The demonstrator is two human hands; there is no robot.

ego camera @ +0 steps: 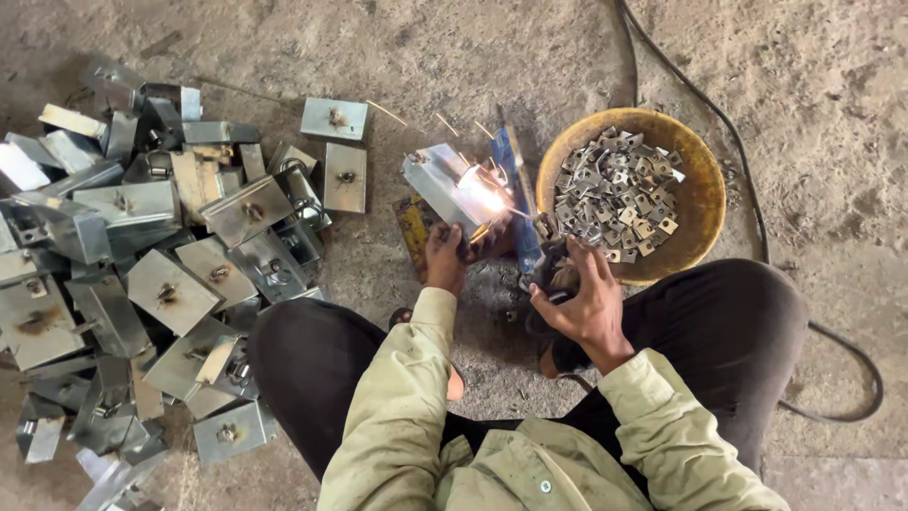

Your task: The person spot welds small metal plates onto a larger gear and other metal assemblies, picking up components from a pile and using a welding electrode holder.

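Observation:
My left hand (445, 257) grips the near edge of a bent sheet-metal plate (437, 183) and holds it tilted on the concrete floor. A bright welding arc with flying sparks (480, 189) burns on the plate's right side. My right hand (584, 301) is wrapped around a dark welding electrode holder (551, 270) whose thin rod reaches up toward the arc. A blue metal bar (515, 194) lies just right of the plate. I crouch with both knees out, in dark trousers and pale green sleeves.
A big heap of finished grey metal plates (151, 255) fills the left side. A round yellow pan (702, 199) holding several small square metal pieces sits at the right. A black cable (757, 222) loops along the right side of the floor.

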